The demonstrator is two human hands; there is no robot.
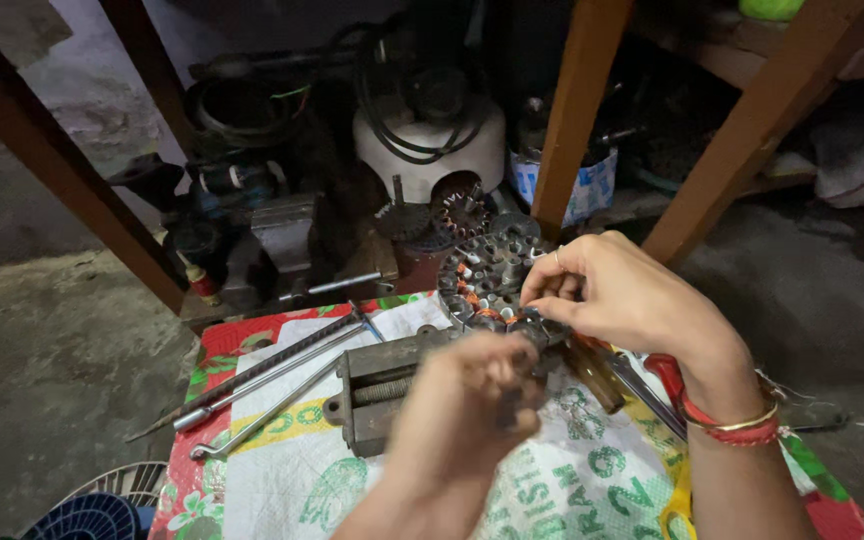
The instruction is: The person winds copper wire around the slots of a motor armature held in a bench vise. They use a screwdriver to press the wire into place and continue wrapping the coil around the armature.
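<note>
A round metal stator ring (482, 270) with slots and orange-copper windings stands upright, clamped in a rusty bench vise (387, 385). My right hand (617, 300) reaches in from the right, its fingertips pinched at the ring's right rim; a ring is on one finger, red and gold bangles on the wrist. My left hand (462, 420) sits lower, blurred, fingers curled against the ring's bottom edge above the vise jaws. What the left fingers hold is hidden.
Long metal rods and a wrench (262, 385) lie left of the vise on a printed woven sack (572, 480). A red-handled tool (667, 375) lies at the right. Motor parts, a white housing (432, 140) and wooden legs (577, 110) crowd the back.
</note>
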